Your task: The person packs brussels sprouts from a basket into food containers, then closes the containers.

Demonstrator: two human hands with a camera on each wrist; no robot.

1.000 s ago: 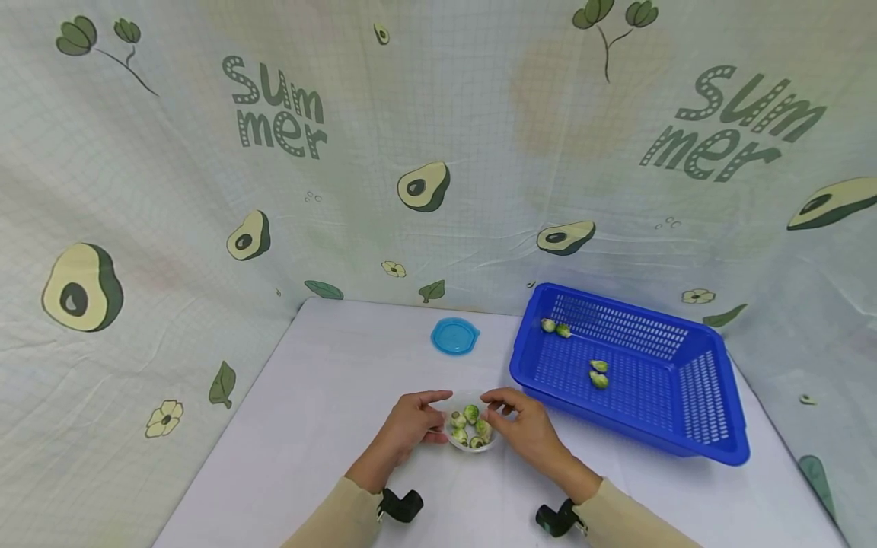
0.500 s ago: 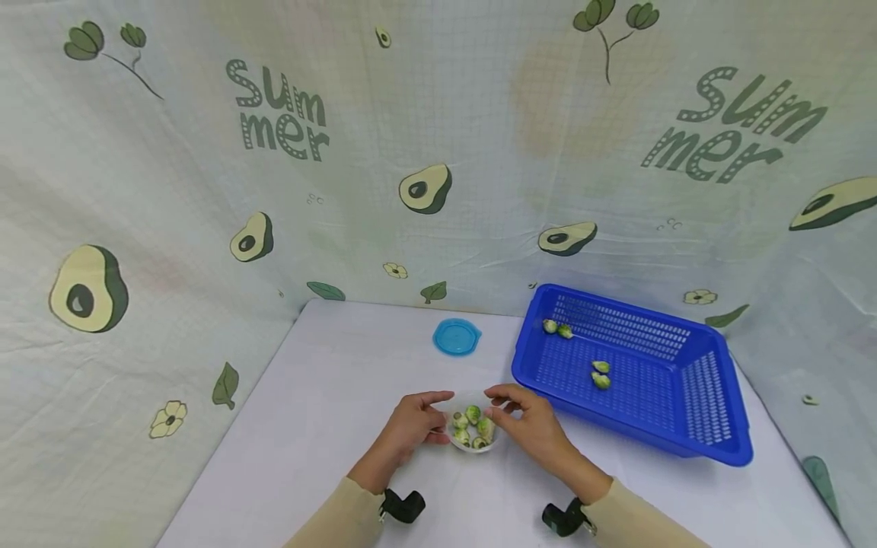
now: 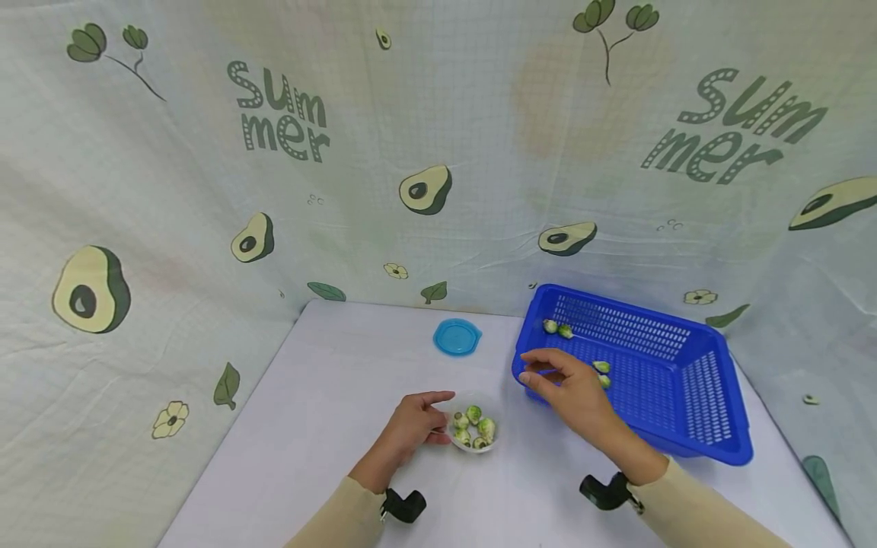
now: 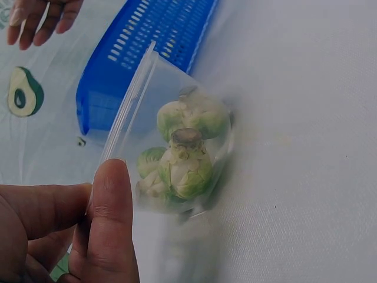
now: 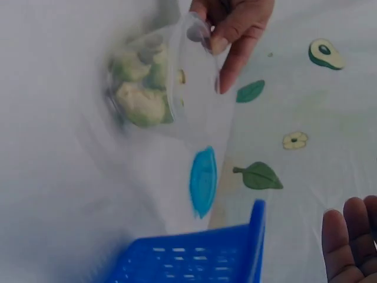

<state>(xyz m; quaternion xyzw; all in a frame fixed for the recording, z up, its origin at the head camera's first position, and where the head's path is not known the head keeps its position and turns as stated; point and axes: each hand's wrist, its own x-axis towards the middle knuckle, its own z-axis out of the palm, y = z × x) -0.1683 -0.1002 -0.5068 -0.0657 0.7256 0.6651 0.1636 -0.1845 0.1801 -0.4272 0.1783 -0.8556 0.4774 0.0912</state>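
My left hand (image 3: 411,426) pinches the left rim of a small clear plastic tub (image 3: 473,431) standing on the table. In the left wrist view, thumb and fingers hold the tub's rim, and Brussels sprouts (image 4: 187,171) show through its wall. Several sprouts lie in the tub. My right hand (image 3: 575,392) is over the near left edge of a blue plastic basket (image 3: 736,426), fingers loosely bent, with nothing in them. Inside the basket are two sprouts (image 3: 558,329) at the far left and two more (image 3: 601,366) nearer the middle, partly hidden behind the right hand.
A round blue lid (image 3: 457,337) lies on the white table (image 3: 329,396) behind the tub. The basket takes up the table's right side. A printed avocado cloth (image 3: 479,114) hangs at the back and sides.
My right hand has left the tub's right side and moved right and away from me, to the basket's edge. The left hand stays on the tub.
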